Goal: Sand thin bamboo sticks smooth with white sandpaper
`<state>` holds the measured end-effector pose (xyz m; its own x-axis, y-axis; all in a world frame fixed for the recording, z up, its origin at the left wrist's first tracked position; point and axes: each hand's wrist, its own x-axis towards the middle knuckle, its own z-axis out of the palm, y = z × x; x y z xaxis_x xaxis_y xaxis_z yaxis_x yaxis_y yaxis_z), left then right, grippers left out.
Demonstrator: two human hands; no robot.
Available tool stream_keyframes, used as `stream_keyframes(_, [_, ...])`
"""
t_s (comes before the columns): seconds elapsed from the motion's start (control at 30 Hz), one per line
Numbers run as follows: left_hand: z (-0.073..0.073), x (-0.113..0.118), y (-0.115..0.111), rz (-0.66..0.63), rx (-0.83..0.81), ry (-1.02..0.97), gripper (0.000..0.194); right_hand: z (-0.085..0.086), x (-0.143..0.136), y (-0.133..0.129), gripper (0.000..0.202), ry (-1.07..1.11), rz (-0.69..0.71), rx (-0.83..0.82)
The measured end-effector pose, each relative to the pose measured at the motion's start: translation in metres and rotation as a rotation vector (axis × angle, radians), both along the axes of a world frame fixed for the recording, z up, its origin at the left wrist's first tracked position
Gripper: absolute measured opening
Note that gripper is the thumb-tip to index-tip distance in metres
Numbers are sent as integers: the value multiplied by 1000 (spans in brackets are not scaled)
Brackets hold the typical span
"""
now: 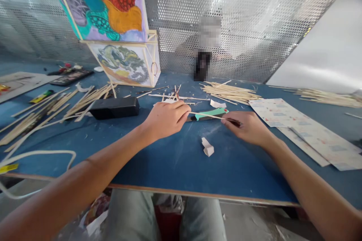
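Observation:
A thin wooden stick (pixel 207 115) stretches between my two hands, above the blue table. My left hand (pixel 167 118) is closed on its left end, fingers curled and palm down. The right end is pinched in my right hand (pixel 249 128), where a dark tip pokes out past the fingers. Just behind the stick lies a folding knife (pixel 212 113) with a mint-green handle, its left part hidden by my left hand. A crumpled scrap of white paper (pixel 207 147) rests in front of the stick. Beyond my left hand are several short stick pieces (pixel 181 98).
Bundles of sticks (pixel 230 92) lie at the back and left. A black box-shaped object (pixel 114 107) sits left of my left hand. Printed sheets (pixel 305 131) cover the right side. A painted lantern-like frame (pixel 121 60) stands behind, before a perforated metal panel (pixel 181 11). A white cable (pixel 42 152) loops left.

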<state>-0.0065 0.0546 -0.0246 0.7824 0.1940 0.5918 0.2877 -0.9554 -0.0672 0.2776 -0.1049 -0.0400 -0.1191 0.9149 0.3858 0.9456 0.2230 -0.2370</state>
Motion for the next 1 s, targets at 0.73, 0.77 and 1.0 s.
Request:
stream_keyframes(0.73, [-2,0,3,42,104,115,27,6,-25,7,25,-92,3,75])
stream_keyframes(0.77, [-2,0,3,41,103,121,27,6,-26,7,25,-97,-1,90])
stream_keyframes(1.0, [0,-2,2,48,87,116,25,12,-42,6,15,-104,-72,301])
